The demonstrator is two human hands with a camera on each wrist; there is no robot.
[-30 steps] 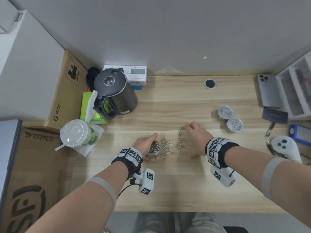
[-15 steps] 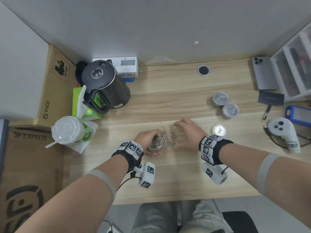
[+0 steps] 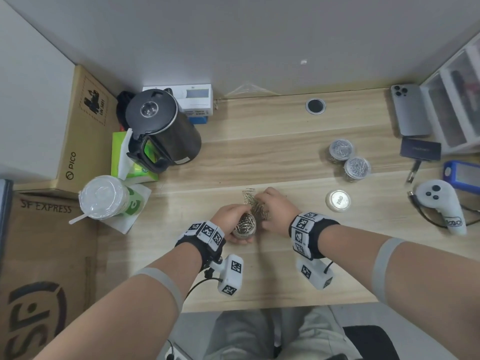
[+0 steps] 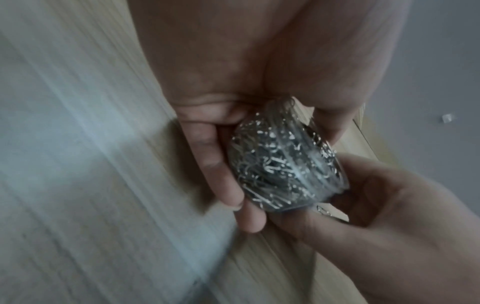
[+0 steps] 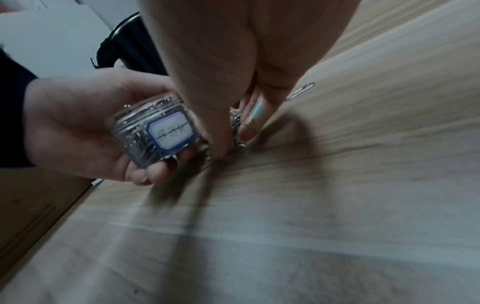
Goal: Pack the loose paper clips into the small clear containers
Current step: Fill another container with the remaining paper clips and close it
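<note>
Clear plastic shows between our left grip's fingers: they curl round a small open jar, thumb on the far side, and the jar is nearly full of clips. From the right wrist view we see a blue-edged white label on the jar wall, its writing too blurred to read.

Just beside the jar, on its right, our right grip bears down on the loose clips, which lie in a heap on the bench. Its thumb and fingers close together on a bunch of them, pinching the bunch against the wood. One stray clip lies a little beyond the fingers, apart from the heap.

Well to the right of the right grip a flat round lid lies on the bench. Beyond it, two more jars with clips inside stand touching each other, their lids on.

Far from the left grip, on its left, stand a black kettle and a lidded cup. At the right edge lie a phone and a white controller.
</note>
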